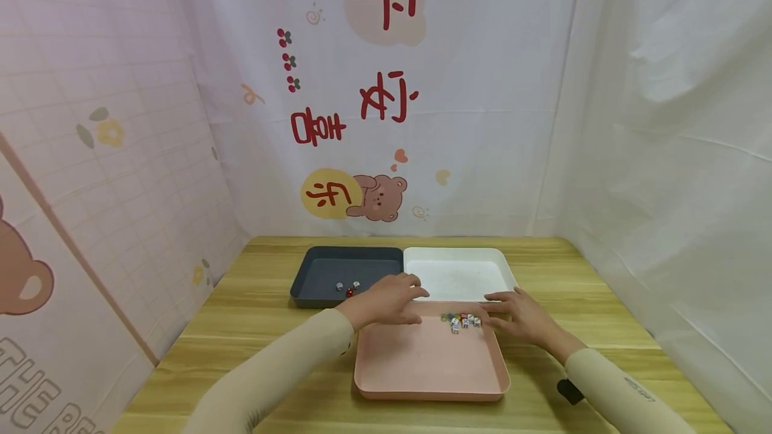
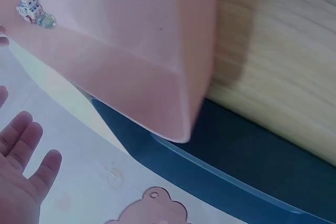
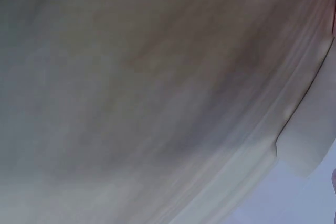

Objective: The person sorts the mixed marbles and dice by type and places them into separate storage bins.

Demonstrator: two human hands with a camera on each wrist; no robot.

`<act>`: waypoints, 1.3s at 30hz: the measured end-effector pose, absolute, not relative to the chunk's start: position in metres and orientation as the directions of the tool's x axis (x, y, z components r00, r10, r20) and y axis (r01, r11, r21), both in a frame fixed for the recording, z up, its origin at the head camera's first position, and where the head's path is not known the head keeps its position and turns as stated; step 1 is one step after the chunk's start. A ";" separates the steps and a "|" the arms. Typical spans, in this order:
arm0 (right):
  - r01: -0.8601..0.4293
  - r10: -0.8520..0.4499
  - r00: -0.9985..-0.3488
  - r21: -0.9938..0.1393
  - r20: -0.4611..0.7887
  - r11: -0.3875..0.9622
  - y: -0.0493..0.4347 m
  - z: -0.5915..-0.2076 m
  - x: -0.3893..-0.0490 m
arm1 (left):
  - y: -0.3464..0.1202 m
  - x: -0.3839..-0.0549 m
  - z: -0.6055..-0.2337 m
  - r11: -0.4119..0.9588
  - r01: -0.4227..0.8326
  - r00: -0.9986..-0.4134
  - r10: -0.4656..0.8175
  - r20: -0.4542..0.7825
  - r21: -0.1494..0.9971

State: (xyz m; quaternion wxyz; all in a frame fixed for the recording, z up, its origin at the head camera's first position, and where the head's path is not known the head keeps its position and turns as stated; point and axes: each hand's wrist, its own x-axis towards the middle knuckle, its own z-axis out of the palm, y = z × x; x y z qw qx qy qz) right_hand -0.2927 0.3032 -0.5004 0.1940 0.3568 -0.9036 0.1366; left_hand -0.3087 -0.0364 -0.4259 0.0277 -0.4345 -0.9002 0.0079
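My left hand [image 1: 389,300] hovers over the back left corner of the pink tray [image 1: 431,367], fingers spread and holding nothing; the left wrist view shows the same hand [image 2: 23,166] with bent, parted fingers. At the pink tray's back right corner is my right hand [image 1: 521,317], fingers loosely extended beside the dice; whether a fingertip touches the rim is unclear. A small cluster of white dice [image 1: 455,328], with red and clear greenish ones among them, lies at the tray's back right. The right wrist view is mostly blurred pale cloth.
Behind the pink tray stand a dark grey tray [image 1: 319,276] with two white dice and a red die [image 1: 350,293], and a white tray [image 1: 458,276] to its right. All sit on a wooden table [image 1: 241,340] enclosed by printed cloth [image 1: 482,119]. A black object [image 1: 569,391] is by the right sleeve.
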 end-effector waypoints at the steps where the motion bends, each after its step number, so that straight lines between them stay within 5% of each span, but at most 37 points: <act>1: -0.703 -0.594 -0.661 -0.100 0.459 0.704 0.304 -0.501 -0.292 | -0.033 -0.310 -0.426 0.616 0.786 -0.615 0.788 0.042 -0.051; 16: -0.653 -0.557 -0.736 -0.184 0.385 0.735 0.307 -0.502 -0.287 | 0.021 -0.316 -0.444 0.591 0.805 -0.588 0.806 0.074 -0.048; 39: -0.680 -0.571 -0.710 -0.187 0.413 0.709 0.309 -0.507 -0.288 | 0.048 -0.319 -0.477 0.542 0.819 -0.545 0.837 0.035 -0.188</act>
